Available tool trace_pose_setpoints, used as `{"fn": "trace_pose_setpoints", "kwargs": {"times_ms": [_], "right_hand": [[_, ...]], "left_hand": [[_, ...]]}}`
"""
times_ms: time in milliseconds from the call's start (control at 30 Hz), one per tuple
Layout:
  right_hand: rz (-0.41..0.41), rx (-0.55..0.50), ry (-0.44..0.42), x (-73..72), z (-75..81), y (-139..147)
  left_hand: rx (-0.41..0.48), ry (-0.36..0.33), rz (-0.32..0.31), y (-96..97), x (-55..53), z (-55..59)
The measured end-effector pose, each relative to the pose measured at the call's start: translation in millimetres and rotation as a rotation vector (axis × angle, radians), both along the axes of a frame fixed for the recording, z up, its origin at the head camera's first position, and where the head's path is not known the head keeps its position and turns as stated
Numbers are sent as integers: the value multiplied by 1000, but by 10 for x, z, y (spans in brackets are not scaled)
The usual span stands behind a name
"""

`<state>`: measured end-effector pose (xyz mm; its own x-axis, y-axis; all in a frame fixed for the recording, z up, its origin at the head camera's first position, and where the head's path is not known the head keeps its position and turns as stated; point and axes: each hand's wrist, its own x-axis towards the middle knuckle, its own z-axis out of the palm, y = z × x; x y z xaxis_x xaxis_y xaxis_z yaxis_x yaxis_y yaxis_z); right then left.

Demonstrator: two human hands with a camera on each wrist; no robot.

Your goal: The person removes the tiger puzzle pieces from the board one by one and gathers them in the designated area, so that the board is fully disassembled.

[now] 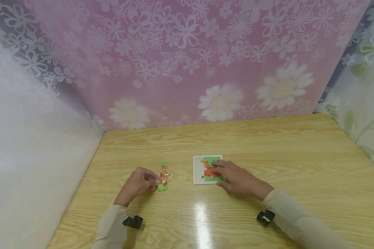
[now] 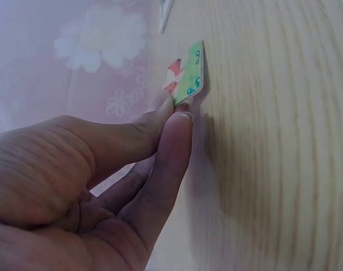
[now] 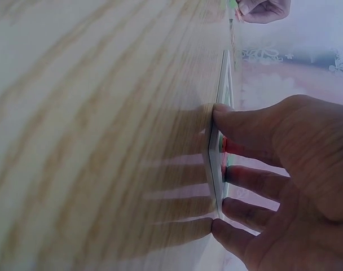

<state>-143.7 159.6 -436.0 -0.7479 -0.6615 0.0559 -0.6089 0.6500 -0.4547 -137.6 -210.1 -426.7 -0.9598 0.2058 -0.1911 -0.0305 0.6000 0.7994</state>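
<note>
In the head view my left hand (image 1: 141, 183) pinches the lower left edge of a jigsaw puzzle strip (image 1: 164, 175) showing a tiger's face on green. Thumb and fingertip meet at a green corner of the puzzle strip (image 2: 189, 76) in the left wrist view. To the right lies a white-framed puzzle tray (image 1: 197, 182), its right part filled by tiger-patterned pieces (image 1: 207, 176) and its left part bare. My right hand (image 1: 240, 180) rests over the tray's right side, fingers spread. The right wrist view has its thumb (image 3: 242, 124) touching the tray's edge; the hand hides some of the picture.
Both things lie on a wood-grain table (image 1: 274, 148). A pink flowered cloth (image 1: 180, 69) hangs behind its back edge, with pale cloth (image 1: 34, 138) on the left side. A small black camera (image 1: 135, 222) sits at the left wrist, another camera (image 1: 265, 218) at the right.
</note>
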Motion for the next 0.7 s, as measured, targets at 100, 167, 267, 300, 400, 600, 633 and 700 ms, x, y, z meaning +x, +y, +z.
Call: {"fn": "trace_pose_setpoints", "kwargs": {"times_ms": [100, 167, 267, 300, 400, 600, 633, 700], "right_hand": [[2, -2, -2, -2, -5, 4], [2, -6, -2, -2, -5, 6], [-2, -9, 0, -4, 0, 5], [-3, -11, 1, -6, 2, 4], [-8, -7, -1, -8, 2, 4], [-4, -9, -6, -7, 0, 1], [-4, -10, -8, -5, 2, 0], [-5, -9, -13, 0, 7, -2]], "left_hand": [[3, -9, 7, 10, 4, -12], [4, -19, 13, 17, 7, -14], [-1, -27, 24, 28, 14, -4], [-2, -28, 28, 31, 16, 1], [-21, -24, 34, 40, 17, 9], [-58, -31, 38, 48, 23, 14], [-67, -30, 38, 52, 23, 16], [-79, -27, 40, 58, 26, 19]]}}
